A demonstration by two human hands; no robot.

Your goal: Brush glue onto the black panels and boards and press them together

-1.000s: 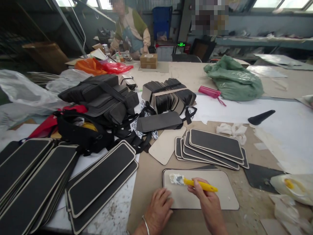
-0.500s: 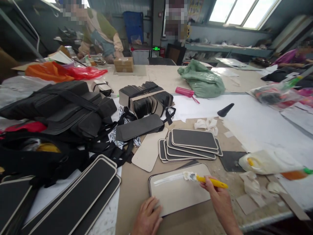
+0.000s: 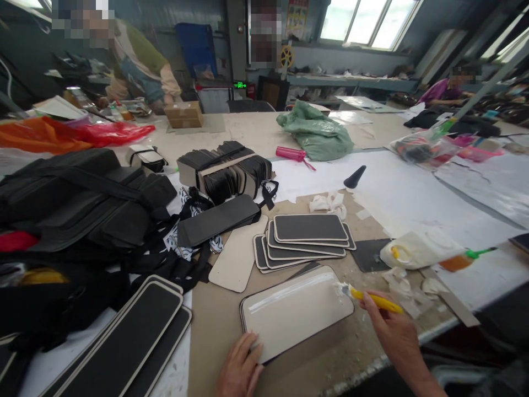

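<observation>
My right hand (image 3: 390,325) grips a yellow-handled brush (image 3: 378,301), its white-coated bristles at the right end of a beige rounded panel (image 3: 297,314). A wet, glossy film covers much of that panel, which lies on top of at least one dark-edged piece. My left hand (image 3: 239,361) rests with its fingers stretched out on the panel's lower left corner. Just behind lies a small stack of black panels with beige borders (image 3: 309,227). Beside the stack, a bare beige panel (image 3: 237,264) lies at an angle.
Long black bordered panels (image 3: 128,336) lie at left, below a heap of black bags (image 3: 82,187). Strapped bundles of dark pieces (image 3: 227,171) stand farther back. At right are a white jug (image 3: 417,248) and an orange-filled bottle (image 3: 458,260). A co-worker (image 3: 144,66) stands across the table.
The brush in my right hand has moved right along the panel to its right end. My left hand stays on the lower left corner. The view has shifted to the right.
</observation>
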